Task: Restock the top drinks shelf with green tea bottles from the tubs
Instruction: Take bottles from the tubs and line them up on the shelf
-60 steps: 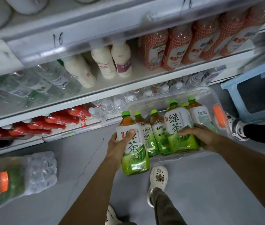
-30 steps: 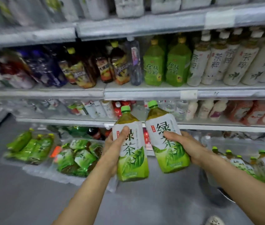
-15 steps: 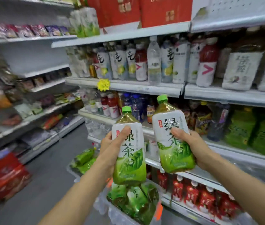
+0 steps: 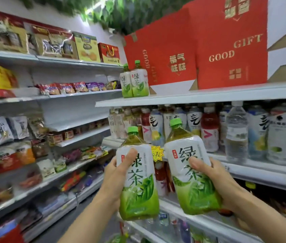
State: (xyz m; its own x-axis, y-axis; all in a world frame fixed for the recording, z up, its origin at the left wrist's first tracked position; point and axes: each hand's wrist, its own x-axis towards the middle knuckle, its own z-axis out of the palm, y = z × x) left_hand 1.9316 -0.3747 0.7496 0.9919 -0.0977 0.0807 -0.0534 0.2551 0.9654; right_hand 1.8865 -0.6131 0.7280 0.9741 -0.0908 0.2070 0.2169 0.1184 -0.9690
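left hand: our left hand grasps the left green tea bottle round its middle, thumb across the label, bottle near upright
right hand: our right hand grasps the right green tea bottle from the side and under, thumb on the label; bottle tilts, cap leaning left
bottle position: we hold both at chest level in front of the mixed drinks row, well below the top shelf; the two sit just beside each other, whether touching we cannot tell
top shelf: two shelved tea bottles stand upright at its left end, touching; red gift boxes stand behind and to the right; bare shelf strip shows in front of the boxes
step: we judge this as carry-and-lift; bottles are in hand, neither placed yet
next move: calls for raising both above the shelf lip, straightening the right one, and setting them down upright just right of the shelved pair, in front of the boxes
watch: front strip looks narrow; we judge bases need to land fully on the shelf, and one at a time seems safer
tubs: not in view
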